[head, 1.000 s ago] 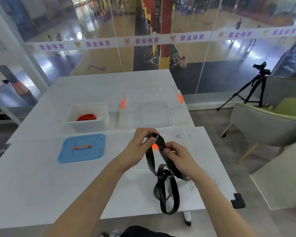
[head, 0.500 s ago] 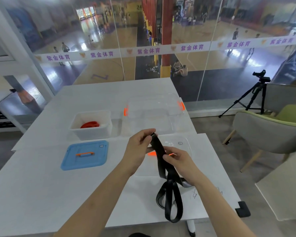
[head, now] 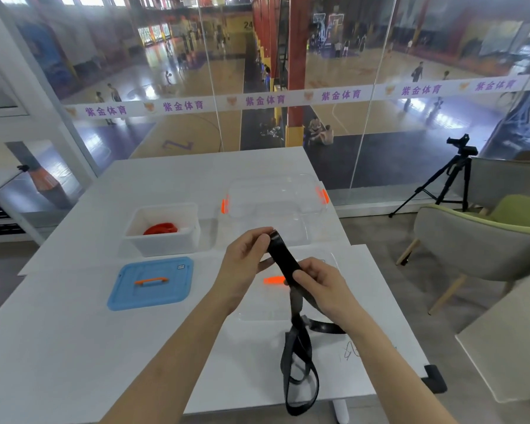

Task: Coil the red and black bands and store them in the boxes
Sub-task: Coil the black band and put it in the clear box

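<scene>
A long black band [head: 283, 260] is stretched between both hands above the table. My left hand [head: 246, 259] pinches its folded top end. My right hand [head: 320, 286] grips it a little lower, and the rest hangs down in loose loops [head: 299, 374] past the table's front edge. The red band [head: 160, 229] lies coiled inside the white box [head: 162, 243] at the left. A clear box with orange latches [head: 276, 203] stands behind my hands, with nothing in it.
A blue lid with an orange handle [head: 152, 283] lies in front of the white box. A clear lid with an orange handle [head: 273, 281] lies under my hands. To the right are chairs [head: 478, 240] and a tripod [head: 447, 182]; a glass wall is behind.
The hands have straightened the band's upper part into one flat, taut strip. The hanging loops swung lower. The camera tilted up a little.
</scene>
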The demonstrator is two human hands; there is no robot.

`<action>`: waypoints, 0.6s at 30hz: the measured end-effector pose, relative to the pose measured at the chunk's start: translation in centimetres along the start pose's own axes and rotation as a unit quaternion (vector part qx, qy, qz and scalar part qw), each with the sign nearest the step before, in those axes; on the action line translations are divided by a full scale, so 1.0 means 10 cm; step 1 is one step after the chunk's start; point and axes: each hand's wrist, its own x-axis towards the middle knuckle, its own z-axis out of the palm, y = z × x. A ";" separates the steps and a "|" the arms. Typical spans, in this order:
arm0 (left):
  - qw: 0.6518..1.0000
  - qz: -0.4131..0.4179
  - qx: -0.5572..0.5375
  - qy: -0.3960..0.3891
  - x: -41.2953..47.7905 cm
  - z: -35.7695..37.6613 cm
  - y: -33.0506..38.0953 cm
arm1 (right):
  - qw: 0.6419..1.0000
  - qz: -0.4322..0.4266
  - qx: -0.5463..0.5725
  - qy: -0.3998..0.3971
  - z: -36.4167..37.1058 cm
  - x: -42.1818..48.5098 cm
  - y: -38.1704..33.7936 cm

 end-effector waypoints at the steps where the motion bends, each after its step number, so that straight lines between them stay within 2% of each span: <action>1: 1.000 0.006 0.002 -0.008 -0.01 0.00 0.01 | 1.000 -0.007 0.007 -0.005 -0.01 0.00 -0.02; 5: 0.999 0.037 -0.029 -0.009 -0.04 0.01 0.03 | 0.999 -0.034 -0.012 -0.004 -0.02 -0.01 -0.08; 14: 0.994 0.053 -0.079 0.044 -0.05 0.08 0.12 | 1.000 -0.010 0.012 -0.003 0.06 -0.05 -0.07; 18: 0.989 0.053 -0.110 0.082 -0.01 0.05 0.15 | 0.999 -0.012 0.014 0.047 0.08 -0.09 -0.05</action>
